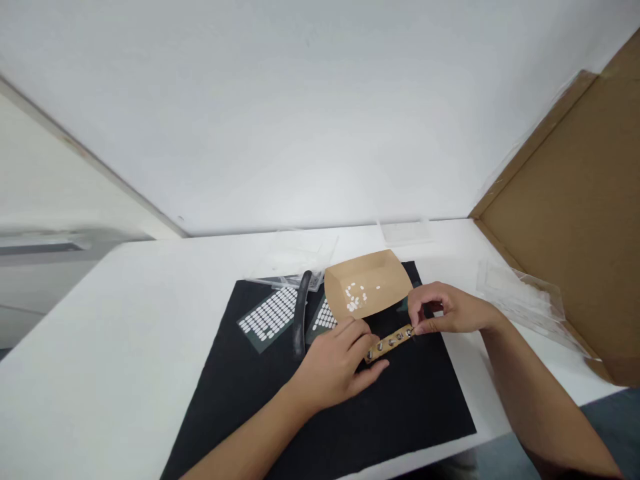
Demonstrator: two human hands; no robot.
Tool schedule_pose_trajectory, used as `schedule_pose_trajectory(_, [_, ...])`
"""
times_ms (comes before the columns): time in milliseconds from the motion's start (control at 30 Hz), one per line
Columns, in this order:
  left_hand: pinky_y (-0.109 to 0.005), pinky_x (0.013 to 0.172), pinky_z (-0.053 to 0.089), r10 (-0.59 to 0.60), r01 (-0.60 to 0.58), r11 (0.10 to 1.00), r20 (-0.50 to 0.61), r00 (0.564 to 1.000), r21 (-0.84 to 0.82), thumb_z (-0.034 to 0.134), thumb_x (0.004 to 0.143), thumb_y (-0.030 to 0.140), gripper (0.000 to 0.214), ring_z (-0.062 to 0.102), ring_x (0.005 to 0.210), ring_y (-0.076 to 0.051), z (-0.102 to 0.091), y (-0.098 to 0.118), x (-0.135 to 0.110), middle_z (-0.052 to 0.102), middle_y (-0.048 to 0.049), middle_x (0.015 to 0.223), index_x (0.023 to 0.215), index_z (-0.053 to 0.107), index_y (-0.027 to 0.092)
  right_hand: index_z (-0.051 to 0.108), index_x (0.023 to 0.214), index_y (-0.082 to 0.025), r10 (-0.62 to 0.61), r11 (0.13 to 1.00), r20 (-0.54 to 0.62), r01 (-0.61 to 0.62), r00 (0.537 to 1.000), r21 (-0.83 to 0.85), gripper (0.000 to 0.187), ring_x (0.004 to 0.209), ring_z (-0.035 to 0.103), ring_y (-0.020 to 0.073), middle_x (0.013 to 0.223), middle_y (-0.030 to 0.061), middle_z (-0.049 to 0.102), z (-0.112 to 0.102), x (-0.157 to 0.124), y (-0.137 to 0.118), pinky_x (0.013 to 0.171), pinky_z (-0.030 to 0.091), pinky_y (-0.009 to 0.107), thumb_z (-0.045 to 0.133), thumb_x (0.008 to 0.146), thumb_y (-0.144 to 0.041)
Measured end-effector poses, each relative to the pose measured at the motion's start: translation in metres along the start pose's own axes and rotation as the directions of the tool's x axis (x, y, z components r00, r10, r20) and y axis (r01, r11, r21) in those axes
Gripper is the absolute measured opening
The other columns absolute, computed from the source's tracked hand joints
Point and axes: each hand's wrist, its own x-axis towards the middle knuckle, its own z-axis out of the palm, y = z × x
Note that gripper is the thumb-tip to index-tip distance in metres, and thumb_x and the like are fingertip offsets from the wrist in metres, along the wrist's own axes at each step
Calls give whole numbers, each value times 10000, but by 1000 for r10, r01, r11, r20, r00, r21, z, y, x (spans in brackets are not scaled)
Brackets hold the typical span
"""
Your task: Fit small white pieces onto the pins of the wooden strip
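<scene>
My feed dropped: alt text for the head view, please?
Left hand and right hand touch opposite ends of a tan strip bearing shiny pieces, over a black mat. Beyond lie a brown tray of white bits and white-dotted cards.

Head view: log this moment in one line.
left hand: at tan strip, left end | right hand: at right end | tan strip: over black mat | brown tray: holds white pieces
</scene>
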Motion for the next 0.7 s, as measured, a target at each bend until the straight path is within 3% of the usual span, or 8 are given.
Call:
schedule_pose_trajectory(100, [-362, 829, 594, -24, 12, 997, -147, 989, -78, 711, 991, 306, 293, 682, 940, -234, -3, 5, 1, 708, -108, 1035, 1231, 636, 157, 776, 924, -199, -111, 993, -98, 114, 989, 25, 133, 775, 642, 136, 880, 17, 708, 15, 7, -7, 734, 528, 271, 854, 918, -307])
schedule_pose_trajectory(200, [-378, 917, 600, -97, 57, 983, -223, 970, -176, 705, 991, 251, 384, 694, 1039, -244, -2, 9, 0, 708, -137, 1131, 1350, 606, 155, 779, 901, -202, -179, 976, -223, 201, 958, 82, 124, 774, 638, 145, 862, 24, 705, 38, 18, -11, 699, 503, 273, 867, 908, -290])
schedule_pose_trajectory(333, [-342, 855, 597, -116, 50, 965, -247, 962, -258, 688, 1001, 186, 246, 692, 961, -215, 2, 10, 1, 717, -109, 1056, 1243, 644, 173, 788, 905, -204, -216, 964, -277, 250, 936, 95, 122, 708, 600, 129, 840, 16, 690, 63, 30, -6, 613, 441, 260, 870, 906, -294])
schedule_pose_trajectory(433, [-308, 774, 569, -75, 5, 966, -259, 963, -259, 656, 1017, 135, 85, 660, 846, -185, 4, 9, 2, 712, -79, 943, 1093, 654, 173, 782, 912, -208, -246, 961, -303, 273, 921, 52, 100, 702, 582, 129, 824, 10, 683, 68, 33, -1, 599, 412, 262, 842, 933, -285])
schedule_pose_trajectory(700, [-314, 796, 548, -89, 23, 973, -281, 956, -231, 596, 1031, 67, 162, 643, 859, -184, 2, 9, 3, 728, -83, 967, 1142, 672, 156, 760, 937, -213, -406, 914, -360, 367, 840, -176, 73, 779, 625, 141, 856, 16, 659, 70, 35, -1, 694, 490, 275, 741, 1008, -212])
